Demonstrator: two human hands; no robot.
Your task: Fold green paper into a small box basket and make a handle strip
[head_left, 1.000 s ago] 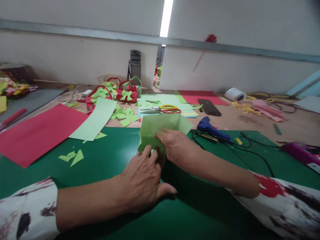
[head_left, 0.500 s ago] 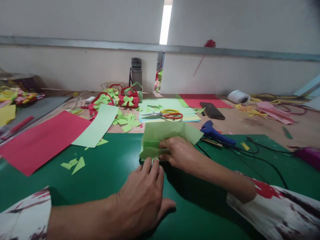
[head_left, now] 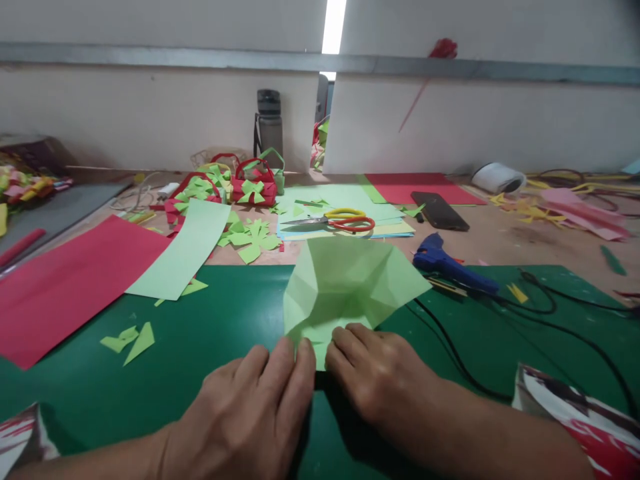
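Observation:
A light green folded paper (head_left: 350, 267) stands on the green mat (head_left: 215, 360), its creased sides flaring up and outward like an open box. Its near edge lies under the fingers of both hands. My left hand (head_left: 255, 407) has its fingers held together, pressed on the left part of that edge. My right hand (head_left: 383, 373) is curled, with its fingertips gripping the right part. The thumbs are mostly hidden, and so is the underside of the paper.
Behind the paper lie scissors (head_left: 345, 221) on pale sheets. A blue glue gun (head_left: 453, 267) with a black cord is at right, near a phone (head_left: 440, 211). Red paper (head_left: 80, 280), a pale green strip (head_left: 185, 250) and green scraps (head_left: 141, 343) lie at left. Small red paper baskets (head_left: 255, 190) stand behind.
The green paper has opened out, its sides now spread upward. My right hand has moved from inside the paper down to its near edge, beside my left hand. The view has shifted slightly.

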